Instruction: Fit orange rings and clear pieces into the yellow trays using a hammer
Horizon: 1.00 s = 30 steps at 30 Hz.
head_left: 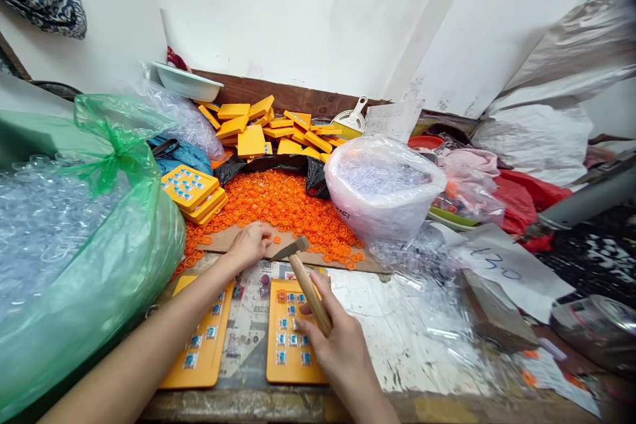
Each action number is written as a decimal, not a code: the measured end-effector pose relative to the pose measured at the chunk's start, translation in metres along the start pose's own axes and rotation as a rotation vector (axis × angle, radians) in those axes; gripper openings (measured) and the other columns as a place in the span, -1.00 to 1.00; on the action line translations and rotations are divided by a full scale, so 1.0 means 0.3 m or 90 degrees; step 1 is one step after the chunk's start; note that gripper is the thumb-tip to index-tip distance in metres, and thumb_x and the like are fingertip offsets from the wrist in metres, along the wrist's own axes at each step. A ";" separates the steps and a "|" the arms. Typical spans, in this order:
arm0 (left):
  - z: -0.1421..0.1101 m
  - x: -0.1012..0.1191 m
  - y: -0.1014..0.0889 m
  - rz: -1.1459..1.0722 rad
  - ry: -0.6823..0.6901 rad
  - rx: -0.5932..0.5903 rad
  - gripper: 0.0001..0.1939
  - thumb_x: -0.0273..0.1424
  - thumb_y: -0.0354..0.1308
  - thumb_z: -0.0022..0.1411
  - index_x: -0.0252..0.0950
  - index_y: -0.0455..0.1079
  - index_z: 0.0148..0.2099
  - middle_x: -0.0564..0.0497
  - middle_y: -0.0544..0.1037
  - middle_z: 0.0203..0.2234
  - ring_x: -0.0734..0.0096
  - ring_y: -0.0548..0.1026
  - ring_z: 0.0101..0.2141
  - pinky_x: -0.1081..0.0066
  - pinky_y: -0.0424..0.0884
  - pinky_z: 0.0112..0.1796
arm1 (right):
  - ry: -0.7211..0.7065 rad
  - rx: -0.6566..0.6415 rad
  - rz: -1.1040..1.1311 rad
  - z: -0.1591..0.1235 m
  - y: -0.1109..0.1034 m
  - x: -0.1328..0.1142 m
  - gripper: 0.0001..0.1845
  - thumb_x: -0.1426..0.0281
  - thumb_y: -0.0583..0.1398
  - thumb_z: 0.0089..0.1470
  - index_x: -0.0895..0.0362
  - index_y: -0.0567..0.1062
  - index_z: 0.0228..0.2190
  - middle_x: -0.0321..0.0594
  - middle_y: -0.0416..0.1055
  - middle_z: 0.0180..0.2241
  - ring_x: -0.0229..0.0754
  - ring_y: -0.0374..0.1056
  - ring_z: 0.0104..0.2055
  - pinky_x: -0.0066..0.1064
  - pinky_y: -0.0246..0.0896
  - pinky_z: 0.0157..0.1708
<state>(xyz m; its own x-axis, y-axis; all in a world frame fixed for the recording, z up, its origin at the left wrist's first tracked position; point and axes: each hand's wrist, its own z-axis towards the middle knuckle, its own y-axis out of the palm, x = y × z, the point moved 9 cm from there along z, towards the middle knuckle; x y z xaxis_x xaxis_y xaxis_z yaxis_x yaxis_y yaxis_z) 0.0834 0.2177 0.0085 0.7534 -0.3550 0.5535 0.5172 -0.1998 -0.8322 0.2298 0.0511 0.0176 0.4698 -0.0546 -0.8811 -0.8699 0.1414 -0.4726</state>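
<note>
Below the frame's centre, a hammer (309,283) is being held in the closed grip of the right hand (345,338), above a yellow board (293,375) being supported by the desk (238,404). By the orange rings (283,205), the left hand (250,244) is being held with its fingers curled; whether anything is being gripped there cannot be told.

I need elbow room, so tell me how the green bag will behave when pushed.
The green bag would likely flex, since its film looks thin and creased. The clear pieces heaped inside would probably shift, and its bulging side may sag.
</note>
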 end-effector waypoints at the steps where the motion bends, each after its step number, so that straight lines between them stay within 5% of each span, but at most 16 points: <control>1: -0.002 -0.002 0.000 0.006 0.001 0.008 -0.77 -0.30 0.09 0.27 -0.35 0.38 -0.12 -0.04 0.48 -0.19 0.33 0.47 -0.22 0.20 0.44 -0.19 | 0.014 -0.024 -0.026 0.009 0.014 0.001 -0.30 0.46 0.15 -0.07 0.01 0.26 0.16 -0.29 0.56 -0.35 -0.12 0.47 -0.29 -0.27 0.32 -0.21; 16: -0.028 -0.002 -0.010 0.039 0.029 0.069 -0.79 -0.33 0.08 0.28 -0.33 0.38 -0.11 -0.05 0.49 -0.18 0.35 0.48 -0.22 0.23 0.45 -0.20 | 0.035 -0.136 -0.212 0.038 0.040 -0.001 -0.11 0.50 0.17 -0.08 -0.10 0.01 0.25 -0.30 0.49 -0.36 -0.08 0.42 -0.31 -0.27 0.22 -0.25; 23: -0.028 -0.004 -0.011 0.050 0.032 0.097 -0.83 -0.34 0.08 0.27 -0.34 0.40 -0.18 -0.03 0.50 -0.22 0.36 0.47 -0.22 0.23 0.44 -0.19 | 0.063 -0.126 -0.067 0.049 0.046 0.007 -0.12 0.53 0.19 -0.12 0.13 0.06 0.24 -0.36 0.47 -0.49 -0.17 0.44 -0.36 -0.36 0.25 -0.28; 30: -0.030 0.000 -0.014 0.048 0.037 0.112 -0.84 -0.35 0.09 0.27 -0.35 0.40 -0.28 -0.01 0.50 -0.29 0.38 0.47 -0.26 0.24 0.42 -0.20 | 0.065 -0.126 -0.062 0.055 0.044 0.023 -0.15 0.49 0.22 -0.11 0.11 0.11 0.23 -0.38 0.48 -0.49 -0.20 0.42 -0.41 -0.39 0.25 -0.33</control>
<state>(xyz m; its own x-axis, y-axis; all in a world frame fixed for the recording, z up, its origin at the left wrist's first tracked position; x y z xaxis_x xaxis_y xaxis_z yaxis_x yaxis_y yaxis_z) 0.0776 0.2103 0.0118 0.7709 -0.4162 0.4821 0.5265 -0.0096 -0.8501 0.2240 0.0688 0.0055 0.5437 -0.1592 -0.8241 -0.8387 -0.0657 -0.5407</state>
